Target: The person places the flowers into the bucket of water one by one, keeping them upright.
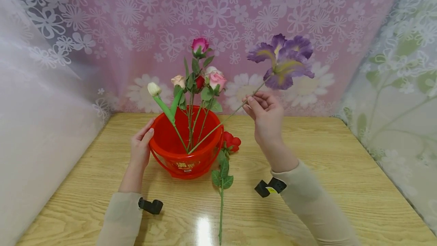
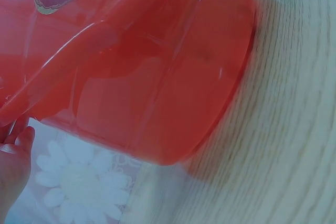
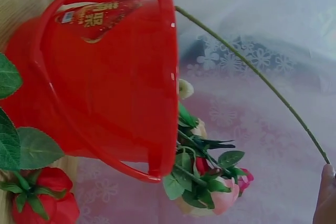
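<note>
My right hand [image 1: 268,119] pinches the thin stem of an artificial purple iris [image 1: 281,62] between thumb and fingers. The bloom stands above the hand, and the stem's lower end slants down over the front rim of a red bucket [image 1: 186,166]. My left hand [image 1: 140,145] rests against the bucket's left side near the rim, fingers fairly straight; in the left wrist view only part of this hand [image 2: 13,158] shows. Inside the bucket stand a white tulip [image 1: 154,89], a magenta rose [image 1: 200,44], a pink rose [image 1: 217,80] and other roses.
A red rose [image 1: 232,142] lies on the wooden table [image 1: 324,185], right of the bucket, its leafy stem running towards the front edge. Floral curtains [image 1: 218,7] hang behind and at both sides. Each sleeve bears a small black device [image 1: 150,205] at the wrist.
</note>
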The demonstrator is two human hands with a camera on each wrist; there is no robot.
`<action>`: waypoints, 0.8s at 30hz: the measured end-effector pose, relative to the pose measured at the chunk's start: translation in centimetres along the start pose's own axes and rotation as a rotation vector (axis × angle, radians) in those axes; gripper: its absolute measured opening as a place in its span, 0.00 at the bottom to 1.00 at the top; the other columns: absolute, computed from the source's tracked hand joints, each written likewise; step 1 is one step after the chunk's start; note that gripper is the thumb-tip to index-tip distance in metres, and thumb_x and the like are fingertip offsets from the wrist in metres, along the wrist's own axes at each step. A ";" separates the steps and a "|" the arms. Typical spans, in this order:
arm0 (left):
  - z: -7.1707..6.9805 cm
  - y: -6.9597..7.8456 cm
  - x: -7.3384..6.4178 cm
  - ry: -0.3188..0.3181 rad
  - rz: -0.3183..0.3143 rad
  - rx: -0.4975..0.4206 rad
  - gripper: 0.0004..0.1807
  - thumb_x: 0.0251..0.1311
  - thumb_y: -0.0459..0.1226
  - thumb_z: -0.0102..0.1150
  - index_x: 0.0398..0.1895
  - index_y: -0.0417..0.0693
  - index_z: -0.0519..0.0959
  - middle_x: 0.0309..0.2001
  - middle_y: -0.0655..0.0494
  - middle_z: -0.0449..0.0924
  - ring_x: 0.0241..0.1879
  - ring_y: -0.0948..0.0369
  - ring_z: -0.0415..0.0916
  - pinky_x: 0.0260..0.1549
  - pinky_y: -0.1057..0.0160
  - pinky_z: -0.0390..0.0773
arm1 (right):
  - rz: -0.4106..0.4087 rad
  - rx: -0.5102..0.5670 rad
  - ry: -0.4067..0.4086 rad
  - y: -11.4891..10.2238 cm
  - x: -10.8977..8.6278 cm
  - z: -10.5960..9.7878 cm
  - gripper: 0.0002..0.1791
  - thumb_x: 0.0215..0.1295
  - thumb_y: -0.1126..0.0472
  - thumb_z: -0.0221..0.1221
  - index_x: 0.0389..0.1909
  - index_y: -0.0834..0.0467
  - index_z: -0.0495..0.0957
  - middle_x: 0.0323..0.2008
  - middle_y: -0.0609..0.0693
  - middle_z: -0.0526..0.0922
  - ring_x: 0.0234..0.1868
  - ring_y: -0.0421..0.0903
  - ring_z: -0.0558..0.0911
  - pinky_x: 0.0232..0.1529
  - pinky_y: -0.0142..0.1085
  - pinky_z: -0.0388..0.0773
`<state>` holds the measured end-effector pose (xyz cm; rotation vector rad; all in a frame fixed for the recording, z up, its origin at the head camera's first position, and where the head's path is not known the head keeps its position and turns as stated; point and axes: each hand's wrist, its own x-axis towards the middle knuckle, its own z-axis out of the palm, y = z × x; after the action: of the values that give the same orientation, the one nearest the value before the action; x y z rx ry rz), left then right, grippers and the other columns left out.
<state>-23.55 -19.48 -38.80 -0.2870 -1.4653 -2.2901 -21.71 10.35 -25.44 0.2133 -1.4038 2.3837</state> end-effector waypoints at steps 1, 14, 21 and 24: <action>0.0 0.0 0.0 0.000 0.000 0.001 0.18 0.59 0.26 0.46 0.54 0.32 0.68 0.51 0.54 0.73 0.52 0.63 0.68 0.47 0.68 0.70 | -0.003 -0.021 0.000 0.2 0.0 0.1 0.06 0.57 0.75 0.54 0.34 0.65 0.69 0.28 0.52 0.76 0.33 0.47 0.80 0.35 0.32 0.78; -0.1 -0.1 0.0 -0.009 0.010 0.009 0.18 0.60 0.26 0.46 0.54 0.32 0.68 0.51 0.54 0.73 0.52 0.63 0.68 0.49 0.67 0.69 | -0.075 -0.118 -0.069 2.2 0.1 0.5 0.09 0.56 0.76 0.54 0.38 0.71 0.66 0.31 0.56 0.74 0.32 0.45 0.79 0.36 0.35 0.78; 0.0 0.0 0.0 -0.009 0.011 0.009 0.18 0.60 0.26 0.46 0.54 0.35 0.70 0.50 0.55 0.74 0.52 0.64 0.68 0.48 0.68 0.70 | -0.064 -0.289 -0.152 4.0 -0.7 0.6 0.10 0.56 0.75 0.55 0.38 0.72 0.68 0.31 0.55 0.75 0.30 0.42 0.79 0.38 0.39 0.78; -0.1 -0.1 0.0 -0.012 0.012 0.013 0.18 0.60 0.26 0.45 0.54 0.35 0.70 0.51 0.55 0.73 0.52 0.63 0.68 0.48 0.68 0.70 | -0.054 -0.328 -0.180 4.8 -1.0 0.6 0.10 0.55 0.75 0.55 0.38 0.71 0.68 0.31 0.56 0.75 0.30 0.40 0.79 0.37 0.37 0.78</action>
<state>-23.61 -19.52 -38.90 -0.3056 -1.4800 -2.2724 -22.65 7.48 -29.35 0.3797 -1.8207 2.0937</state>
